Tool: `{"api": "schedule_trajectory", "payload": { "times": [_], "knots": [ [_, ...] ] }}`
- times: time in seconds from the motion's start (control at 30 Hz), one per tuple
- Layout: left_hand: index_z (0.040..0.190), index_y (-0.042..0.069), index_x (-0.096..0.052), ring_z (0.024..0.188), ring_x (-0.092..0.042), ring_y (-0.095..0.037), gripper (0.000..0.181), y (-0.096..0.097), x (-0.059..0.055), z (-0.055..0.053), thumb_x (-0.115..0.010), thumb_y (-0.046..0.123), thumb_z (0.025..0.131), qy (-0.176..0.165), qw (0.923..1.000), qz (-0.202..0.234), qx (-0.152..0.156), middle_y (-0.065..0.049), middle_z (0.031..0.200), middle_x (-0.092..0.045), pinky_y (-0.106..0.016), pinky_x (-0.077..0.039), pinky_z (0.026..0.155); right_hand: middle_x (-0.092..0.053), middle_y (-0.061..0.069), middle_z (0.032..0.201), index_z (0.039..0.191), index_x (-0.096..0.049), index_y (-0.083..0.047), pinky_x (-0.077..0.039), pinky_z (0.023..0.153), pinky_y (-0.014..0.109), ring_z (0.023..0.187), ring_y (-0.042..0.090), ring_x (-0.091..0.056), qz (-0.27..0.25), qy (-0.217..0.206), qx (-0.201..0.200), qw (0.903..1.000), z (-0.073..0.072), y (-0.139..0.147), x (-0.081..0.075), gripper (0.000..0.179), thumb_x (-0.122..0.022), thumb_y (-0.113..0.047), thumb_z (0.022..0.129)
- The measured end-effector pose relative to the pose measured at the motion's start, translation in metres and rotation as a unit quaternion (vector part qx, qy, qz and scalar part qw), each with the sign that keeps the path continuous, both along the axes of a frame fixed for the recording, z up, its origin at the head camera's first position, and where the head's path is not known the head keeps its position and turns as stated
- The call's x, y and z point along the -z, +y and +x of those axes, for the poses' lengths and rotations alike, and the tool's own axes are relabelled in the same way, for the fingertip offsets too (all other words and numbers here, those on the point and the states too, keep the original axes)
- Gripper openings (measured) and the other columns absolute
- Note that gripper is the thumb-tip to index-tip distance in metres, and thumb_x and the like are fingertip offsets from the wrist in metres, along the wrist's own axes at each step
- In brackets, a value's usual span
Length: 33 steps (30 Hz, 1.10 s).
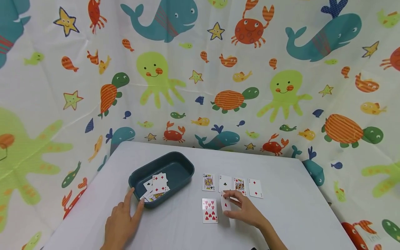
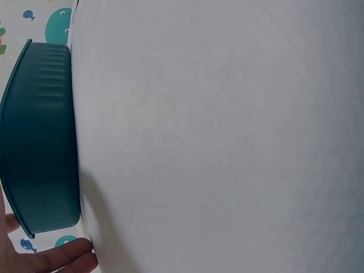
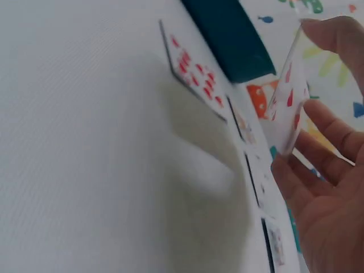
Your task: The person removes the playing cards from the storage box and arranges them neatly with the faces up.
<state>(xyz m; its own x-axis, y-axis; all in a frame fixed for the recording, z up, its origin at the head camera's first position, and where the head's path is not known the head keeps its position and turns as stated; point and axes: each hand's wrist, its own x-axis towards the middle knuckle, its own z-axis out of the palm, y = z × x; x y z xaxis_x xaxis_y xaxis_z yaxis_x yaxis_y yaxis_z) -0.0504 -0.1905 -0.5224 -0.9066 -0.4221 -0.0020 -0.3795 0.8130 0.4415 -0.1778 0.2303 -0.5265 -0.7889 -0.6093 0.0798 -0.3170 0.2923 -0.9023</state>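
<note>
Card (image 1: pixel 225 205) hangs tilted above the tabletop (image 1: pixel 175 229), just right of the ten of hearts (image 1: pixel 210 210), long axis running fore-and-aft, pinched between fingers of the right hand (image 1: pixel 246 210), while the left hand (image 1: pixel 122 218) rests extended fingers against the bin (image 1: pixel 178 173).

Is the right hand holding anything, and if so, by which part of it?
Yes: the right hand holds a card by two opposite ends, between thumb and fingers.
</note>
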Motion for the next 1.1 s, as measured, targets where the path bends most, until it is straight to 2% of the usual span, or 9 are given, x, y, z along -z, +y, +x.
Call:
{"api": "schedule_trajectory", "payload": {
  "times": [0.07,0.17,0.27,0.37,0.53,0.77,0.97,1.1],
  "knots": [
    [0.158,0.011,-0.029,0.102,-0.058,-0.044,0.078,0.000,-0.001,0.000,-0.046,0.062,0.101,-0.002,1.0000,0.001,-0.001,-0.034,0.116,-0.060,-0.066,-0.049,0.084,-0.060,0.003,0.140,0.124,-0.060,-0.018,-0.043,0.111,0.038,0.134,0.020,-0.054,0.036,0.044,0.007,0.9984,0.002,0.001,0.004,0.049,-0.086,-0.031,0.084],
    [0.158,0.011,-0.028,0.102,-0.058,-0.045,0.078,0.001,-0.001,0.000,-0.047,0.061,0.102,-0.004,1.0000,0.003,-0.003,-0.034,0.117,-0.060,-0.067,-0.049,0.084,-0.063,-0.002,0.135,0.121,-0.061,-0.021,-0.044,0.111,0.038,0.130,0.022,-0.057,0.079,0.116,0.014,0.9900,0.005,0.001,0.008,0.051,-0.088,-0.036,0.080],
    [0.157,0.010,-0.029,0.102,-0.058,-0.045,0.077,0.002,-0.002,0.000,-0.047,0.060,0.102,-0.004,1.0000,0.005,-0.003,-0.034,0.117,-0.060,-0.067,-0.049,0.084,-0.064,-0.003,0.131,0.117,-0.062,-0.019,-0.043,0.109,0.034,0.125,0.021,-0.059,0.107,0.170,0.023,0.9794,0.007,0.001,0.012,0.052,-0.090,-0.033,0.075],
    [0.157,0.010,-0.029,0.103,-0.058,-0.046,0.078,0.003,-0.002,0.000,-0.046,0.061,0.102,-0.003,1.0000,0.004,-0.002,-0.034,0.117,-0.060,-0.068,-0.049,0.085,-0.064,0.001,0.129,0.113,-0.063,-0.015,-0.044,0.107,0.037,0.122,0.023,-0.060,0.117,0.202,0.031,0.9719,0.008,0.000,0.013,0.052,-0.091,-0.028,0.072],
    [0.157,0.010,-0.030,0.105,-0.059,-0.048,0.077,0.003,-0.001,0.003,-0.044,0.062,0.102,0.008,1.0000,0.002,0.001,-0.035,0.116,-0.061,-0.069,-0.048,0.083,-0.064,0.007,0.131,0.110,-0.063,-0.015,-0.045,0.107,0.047,0.124,0.028,-0.059,0.140,0.218,0.051,0.9644,0.010,-0.001,0.015,0.050,-0.092,-0.029,0.071],
    [0.156,0.010,-0.031,0.104,-0.060,-0.048,0.076,0.003,0.001,0.004,-0.043,0.062,0.102,0.014,0.9999,-0.002,0.002,-0.034,0.114,-0.061,-0.068,-0.049,0.082,-0.064,0.009,0.133,0.112,-0.064,-0.013,-0.047,0.104,0.046,0.124,0.028,-0.059,0.157,0.228,0.054,0.9594,0.011,-0.002,0.017,0.052,-0.092,-0.032,0.072],
    [0.157,0.010,-0.030,0.104,-0.059,-0.048,0.077,0.003,0.001,0.003,-0.043,0.063,0.102,0.013,0.9999,-0.004,0.001,-0.034,0.115,-0.061,-0.068,-0.049,0.082,-0.063,0.007,0.134,0.115,-0.064,-0.014,-0.046,0.106,0.048,0.125,0.026,-0.058,0.159,0.216,0.056,0.9617,0.009,-0.004,0.015,0.052,-0.090,-0.035,0.074],
    [0.157,0.010,-0.030,0.103,-0.059,-0.047,0.077,0.003,0.001,0.002,-0.043,0.063,0.102,0.010,0.9999,-0.003,0.001,-0.034,0.115,-0.061,-0.068,-0.049,0.082,-0.063,0.008,0.135,0.118,-0.064,-0.014,-0.046,0.106,0.049,0.125,0.026,-0.059,0.131,0.209,0.048,0.9680,0.006,-0.007,0.011,0.054,-0.089,-0.037,0.078]
  ]
}}
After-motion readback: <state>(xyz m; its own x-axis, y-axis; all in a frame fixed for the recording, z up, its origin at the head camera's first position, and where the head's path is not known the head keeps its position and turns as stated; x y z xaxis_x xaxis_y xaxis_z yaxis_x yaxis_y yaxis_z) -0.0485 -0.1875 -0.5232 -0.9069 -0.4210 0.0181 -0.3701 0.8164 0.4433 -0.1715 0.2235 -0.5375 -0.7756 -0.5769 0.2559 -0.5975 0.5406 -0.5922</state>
